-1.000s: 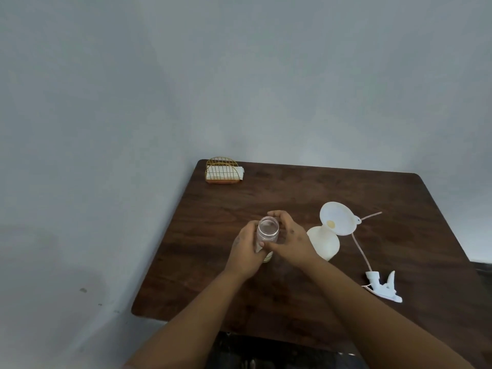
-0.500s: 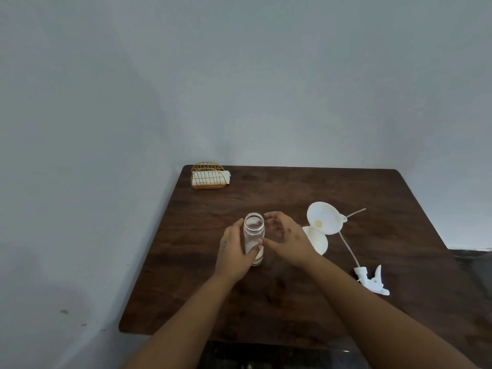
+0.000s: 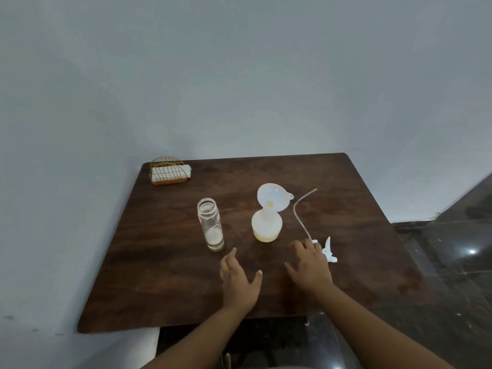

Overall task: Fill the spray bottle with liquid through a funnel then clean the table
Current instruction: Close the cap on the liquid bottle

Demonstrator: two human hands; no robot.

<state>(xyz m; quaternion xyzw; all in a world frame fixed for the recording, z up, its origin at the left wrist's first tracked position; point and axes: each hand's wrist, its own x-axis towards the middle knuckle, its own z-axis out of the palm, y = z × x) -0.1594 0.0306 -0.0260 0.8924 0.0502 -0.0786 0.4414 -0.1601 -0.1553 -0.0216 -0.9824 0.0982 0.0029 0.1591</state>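
Clear glass is the material of the small jar, which stands upright and without lid on the dark wooden table, to the left of the middle. Inside it, only at the bottom, there is a little pale liquid with some white foam on top; the rest of the jar is empty. To its right, well apart, stands the spray bottle, round and of milky white plastic, with a low layer of yellowish liquid at its base. A white funnel sits in the neck of this bottle and leans toward the far right side, so its wide mouth faces the camera and a yellow spot shows at its centre. The spray head, white, lies on the table to the right of the bottle, and its long thin tube curves away toward the far edge. In the far left corner stands a golden wire holder with white napkins in it. The left hand is over the table just near the jar, with fingers straight and spread, holding nothing. The right hand lies with fingers apart and relaxed, its fingertips touching or just beside the spray head; I cannot tell which.
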